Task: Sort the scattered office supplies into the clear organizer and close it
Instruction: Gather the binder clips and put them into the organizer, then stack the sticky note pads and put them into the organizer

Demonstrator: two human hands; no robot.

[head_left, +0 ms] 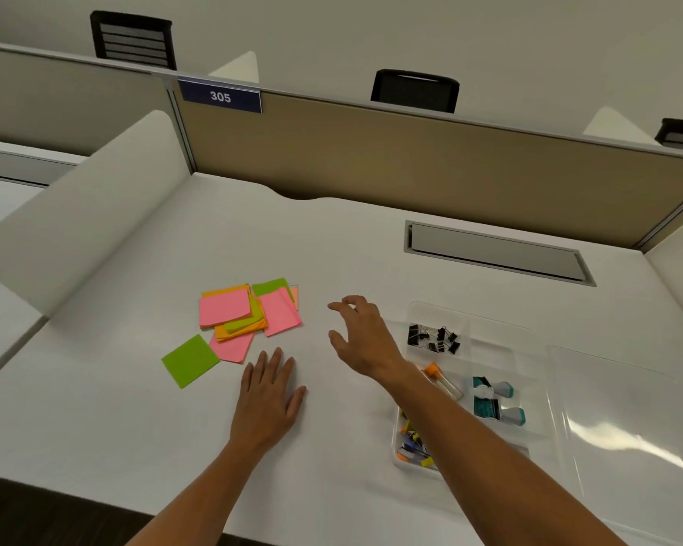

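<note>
— Notes point(249, 317), pink, orange and green, are seen scattered in a loose overlapping heap on the white surface point(135, 407), left of centre. One green note point(190, 361) lies apart, at the near left of the heap.

— And the hands?

— The left hand point(271, 400) is laid flat on the surface, fingers straight and slightly spread, just near of the heap; its fingertips are close to the nearest pink note, though contact cannot be told. Nothing is held in that grip. The right hand point(361, 334) is raised above the surface between the heap and the organizer point(529, 336), fingers loosely spread and curved, thumb apart; that grip is open too, and nothing is held.

— Where is the organizer placed?

— At the right, near the surface's near edge, with the right forearm crossing over its left side. Black clips point(434, 337) are gathered in its far left compartment. A clear tube point(442, 382) with an orange cap is seen in the middle left one, coloured pins point(413, 447) in the near left one, and two teal stamps point(497, 401) in a compartment to the right. The clear lid point(627, 427) is laid open, flat on the surface, to the right of the compartments.

— Anything further back?

— A grey hatch point(497, 252) is set into the surface on the far right, and a tan partition point(411, 159) bearing a blue plate point(220, 96) marked 305 is stood behind.
</note>
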